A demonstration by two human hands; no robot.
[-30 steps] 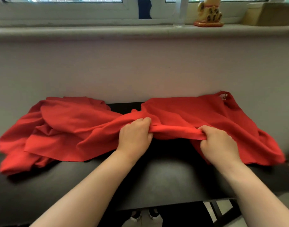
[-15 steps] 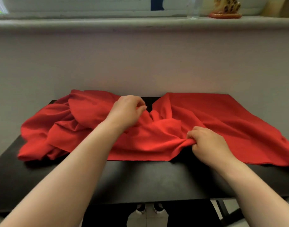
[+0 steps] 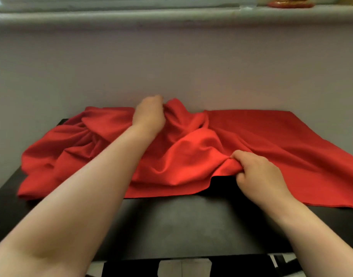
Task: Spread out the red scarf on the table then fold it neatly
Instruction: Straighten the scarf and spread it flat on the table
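Observation:
The red scarf (image 3: 261,140) lies across the black table (image 3: 181,226), rumpled on the left and in the middle, flatter on the right. My left hand (image 3: 148,114) reaches to the far edge by the wall and grips a bunch of the cloth there, lifting it into a peak. My right hand (image 3: 257,172) pinches a fold of the scarf's near edge, slightly right of centre. The right end of the scarf runs past the frame's edge.
A pale wall (image 3: 171,66) rises right behind the table, with a window sill (image 3: 171,15) above it. An ornament's red base (image 3: 291,4) stands on the sill at the top right. Bare black tabletop lies between me and the scarf.
My left hand has moved from the scarf's near middle to its far edge by the wall, pulling cloth back. The right hand stayed on the near edge. The camera tilted down.

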